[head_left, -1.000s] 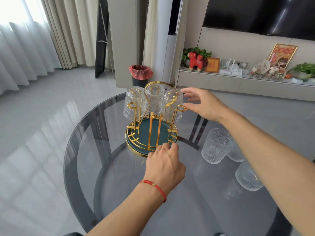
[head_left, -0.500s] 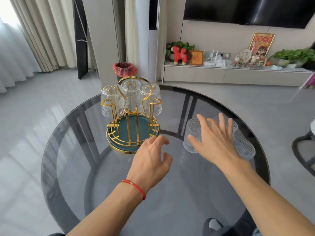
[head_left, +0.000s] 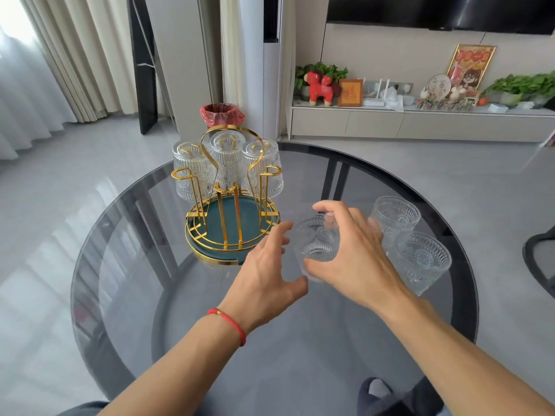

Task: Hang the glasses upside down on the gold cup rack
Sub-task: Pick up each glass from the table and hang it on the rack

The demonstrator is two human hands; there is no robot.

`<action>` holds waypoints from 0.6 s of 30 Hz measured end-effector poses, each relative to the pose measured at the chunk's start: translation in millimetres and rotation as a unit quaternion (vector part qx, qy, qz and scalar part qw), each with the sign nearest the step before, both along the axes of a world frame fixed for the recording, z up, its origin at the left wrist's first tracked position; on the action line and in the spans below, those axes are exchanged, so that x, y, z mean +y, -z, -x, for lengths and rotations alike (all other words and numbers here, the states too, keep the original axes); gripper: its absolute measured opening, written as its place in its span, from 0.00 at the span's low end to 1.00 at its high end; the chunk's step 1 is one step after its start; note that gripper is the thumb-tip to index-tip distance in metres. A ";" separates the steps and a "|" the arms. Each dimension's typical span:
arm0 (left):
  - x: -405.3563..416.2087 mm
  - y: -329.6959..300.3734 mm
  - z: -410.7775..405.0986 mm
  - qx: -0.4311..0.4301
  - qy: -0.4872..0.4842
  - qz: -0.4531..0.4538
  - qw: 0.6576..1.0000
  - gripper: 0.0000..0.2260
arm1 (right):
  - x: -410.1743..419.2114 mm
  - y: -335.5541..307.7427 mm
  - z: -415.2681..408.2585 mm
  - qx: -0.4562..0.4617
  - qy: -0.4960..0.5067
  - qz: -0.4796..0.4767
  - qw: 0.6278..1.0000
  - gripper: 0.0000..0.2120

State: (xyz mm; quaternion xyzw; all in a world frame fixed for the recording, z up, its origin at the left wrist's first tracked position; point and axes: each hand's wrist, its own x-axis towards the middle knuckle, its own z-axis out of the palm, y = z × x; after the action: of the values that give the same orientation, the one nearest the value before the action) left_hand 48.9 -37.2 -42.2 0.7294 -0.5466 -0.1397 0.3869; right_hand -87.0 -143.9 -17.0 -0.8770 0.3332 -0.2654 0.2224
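Observation:
The gold cup rack with a teal base stands on the round smoked-glass table. Three ribbed glasses hang upside down on its far pegs: left, middle, right. The near pegs are bare. My right hand grips a clear embossed glass just right of the rack's base, thumb and fingers around it. My left hand, with a red string at the wrist, is open beside that glass, fingers spread near the rack's front rim. Two more glasses stand upright to the right.
The table's far and right edges curve close behind the loose glasses. A red-lined bin stands on the floor behind the rack. A low white shelf with ornaments runs along the wall. A dark chair edge shows at the right.
My right hand came down from the rack to the loose glasses and closed on the nearest one. My left hand let go of the rack's rim and drifted right toward that glass.

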 end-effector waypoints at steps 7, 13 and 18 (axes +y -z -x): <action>10.9 -10.1 -3.0 -0.003 -0.013 0.057 0.998 0.42 | 14.6 -1.1 -1.4 -0.062 -0.111 -0.143 0.981 0.39; 19.9 -27.1 -16.5 0.269 -0.124 0.090 0.951 0.36 | 14.3 -0.1 -3.8 -0.125 -0.103 -0.328 0.931 0.21; 25.3 -31.8 -15.9 0.410 -0.113 0.116 0.898 0.36 | 30.3 3.5 -18.8 -0.201 -0.085 -0.520 0.826 0.21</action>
State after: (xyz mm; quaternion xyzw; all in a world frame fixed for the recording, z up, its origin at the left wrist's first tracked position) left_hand 64.9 -11.8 -10.4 0.6144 -0.2656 -0.3169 0.6719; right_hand -68.2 -113.6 -20.5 -0.5842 0.2936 -0.2029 0.7289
